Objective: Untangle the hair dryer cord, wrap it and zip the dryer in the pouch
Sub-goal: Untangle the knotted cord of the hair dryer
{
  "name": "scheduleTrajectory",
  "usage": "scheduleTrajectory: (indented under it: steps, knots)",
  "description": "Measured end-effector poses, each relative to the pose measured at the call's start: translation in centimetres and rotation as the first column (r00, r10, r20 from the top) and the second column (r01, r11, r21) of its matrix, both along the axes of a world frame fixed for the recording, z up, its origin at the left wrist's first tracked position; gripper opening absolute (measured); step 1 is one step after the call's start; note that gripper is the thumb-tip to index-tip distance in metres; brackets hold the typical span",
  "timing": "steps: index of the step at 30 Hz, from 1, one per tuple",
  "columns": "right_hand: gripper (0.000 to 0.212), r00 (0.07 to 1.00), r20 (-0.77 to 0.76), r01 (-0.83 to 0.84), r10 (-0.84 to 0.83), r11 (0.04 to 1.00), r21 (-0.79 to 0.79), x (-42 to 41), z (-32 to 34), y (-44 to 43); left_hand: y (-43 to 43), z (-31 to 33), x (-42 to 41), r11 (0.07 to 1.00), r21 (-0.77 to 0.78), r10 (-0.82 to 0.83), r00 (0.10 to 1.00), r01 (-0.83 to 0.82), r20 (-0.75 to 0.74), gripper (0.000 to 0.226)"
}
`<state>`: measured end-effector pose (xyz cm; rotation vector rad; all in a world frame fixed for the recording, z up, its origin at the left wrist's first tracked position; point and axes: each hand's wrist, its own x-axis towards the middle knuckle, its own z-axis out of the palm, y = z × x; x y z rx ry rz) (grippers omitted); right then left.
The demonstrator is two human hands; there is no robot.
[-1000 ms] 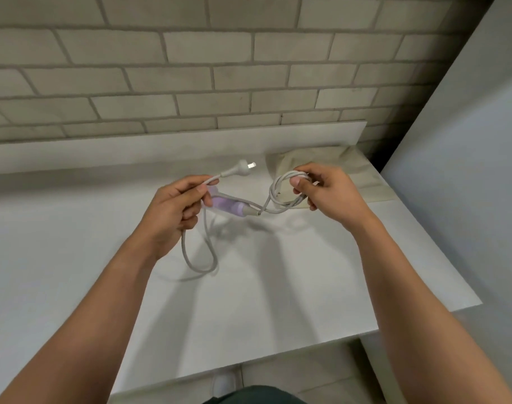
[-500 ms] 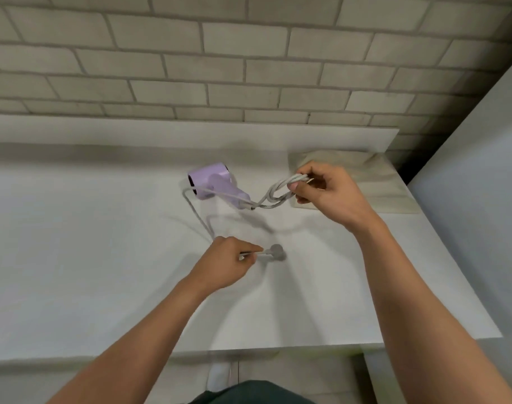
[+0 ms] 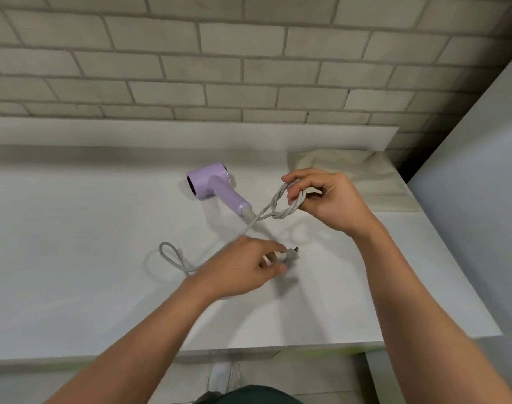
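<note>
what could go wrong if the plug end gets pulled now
1. The right hand grips a twisted loop of the cord; pulling the plug, which the left hand seems to pinch, could tighten that twist into a knot.
2. The cord runs nearly straight from the hair dryer, so a tug might drag it across the table.

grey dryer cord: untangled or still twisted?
Twisted, not untangled. The grey cord winds around itself in loops pinched by the right hand; another loop lies on the white counter.
</note>
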<state>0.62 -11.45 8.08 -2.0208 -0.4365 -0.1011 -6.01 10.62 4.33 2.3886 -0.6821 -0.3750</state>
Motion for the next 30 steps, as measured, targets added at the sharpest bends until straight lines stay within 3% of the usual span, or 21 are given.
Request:
scheduleTrajectory:
  steps: [4, 7, 9, 11, 13, 16, 18, 20, 23, 28, 30]
  knots:
    - [0.019, 0.999, 0.039, -0.002, 0.001, 1.000, 0.018, 0.0, -0.3, -0.4, 1.9, 4.9, 1.6, 0.894, -0.380, 0.218, 0.972, -0.237, -0.093, 0.007]
    - [0.020, 0.997, 0.080, -0.020, 0.018, 1.000, 0.024, -0.2, -0.3, -0.4, 2.9, 5.2, 4.7, 0.869, -0.311, 0.414, 0.910, -0.384, 0.033, 0.012]
    - [0.020, 0.994, 0.104, -0.038, 0.033, 0.998, 0.049, -0.4, -0.4, -0.4, 3.1, 4.5, 6.9, 0.902, -0.205, 0.373, 0.925, -0.380, -0.072, 0.029]
    - [0.019, 0.992, 0.118, -0.062, 0.054, 0.996, 0.068, -0.5, -0.4, -0.2, 2.8, 4.1, 8.3, 0.931, -0.217, 0.217, 0.925, -0.292, -0.312, 0.044]
    - [0.022, 0.989, 0.126, -0.090, 0.081, 0.994, 0.067, -0.7, -0.4, 0.1, 2.0, 3.9, 9.1, 0.956, -0.244, 0.051, 0.909, -0.165, -0.413, 0.045]
    - [0.041, 0.986, 0.140, -0.097, 0.095, 0.995, 0.010, -1.2, -0.1, -0.1, 0.9, 3.8, 9.3, 0.937, -0.309, 0.032, 0.920, -0.164, -0.390, 0.023]
    - [0.050, 0.991, 0.111, -0.080, 0.080, 0.997, -0.002, -1.5, -0.1, -0.8, 0.8, 3.7, 9.4, 0.903, -0.368, 0.078, 0.926, -0.223, -0.370, 0.021]
    - [0.045, 0.997, 0.055, -0.058, 0.057, 0.998, 0.029, -1.7, 0.0, -1.4, 0.9, 3.7, 9.4, 0.883, -0.396, 0.099, 0.925, -0.251, -0.367, 0.026]
    - [0.019, 1.000, -0.001, 0.030, -0.030, 0.999, 0.042, -1.5, 0.2, -1.2, 0.7, 3.4, 9.4, 0.841, -0.446, 0.139, 0.919, -0.306, -0.368, 0.028]
    - [0.019, 0.929, 0.337, 0.226, -0.153, 0.956, -0.188, 0.0, -0.6, -0.4, 0.7, 3.7, 9.2, 0.808, -0.508, 0.104, 0.920, -0.300, -0.378, 0.024]
    - [0.019, 0.911, 0.378, 0.254, -0.163, 0.945, -0.204, 0.5, -1.0, -0.6, 1.0, 3.8, 9.2, 0.804, -0.522, 0.075, 0.919, -0.285, -0.386, 0.020]
